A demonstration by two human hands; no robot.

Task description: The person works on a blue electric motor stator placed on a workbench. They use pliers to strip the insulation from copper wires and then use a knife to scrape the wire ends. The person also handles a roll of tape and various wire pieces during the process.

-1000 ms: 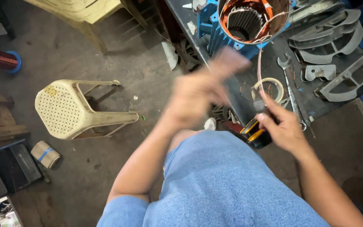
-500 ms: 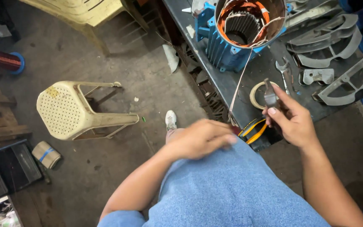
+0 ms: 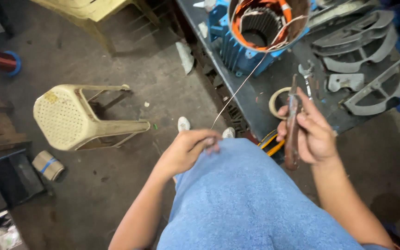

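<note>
Standing next to this person at the bench, here's how it looks. The left hand [image 3: 188,148] rests on the blue denim-covered knee [image 3: 255,199] with its fingers pinched shut on the end of a thin pale wire [image 3: 241,85]. That wire runs up in a straight, taut line to the blue cast-metal motor housing with orange-insulated copper windings [image 3: 255,32] sitting at the edge of the dark workbench [image 3: 255,99]. My guess is the hand is braced on the knee to keep the wire stretched and steady, since it looks pulled tight rather than sagging.

The right hand [image 3: 313,132] is wrapped around a long, narrow brownish hand tool, maybe pliers or a knife [image 3: 293,125], held upright just off the bench edge. The grip is closed firmly round the handle, tip pointing up toward the motor. It's a bit blurry, so I can't say exactly what kind of tool it is.

Beside that hand on the bench lies a pale ring-shaped roll of tape [image 3: 278,99] and a small metal spanner [image 3: 307,76], both within easy reach. Further back are grey curved metal castings [image 3: 362,46], stacked out of the way.

On the concrete floor [image 3: 116,185], a cream perforated plastic stool [image 3: 77,118] lies tipped on its side, well apart from the person.
</note>
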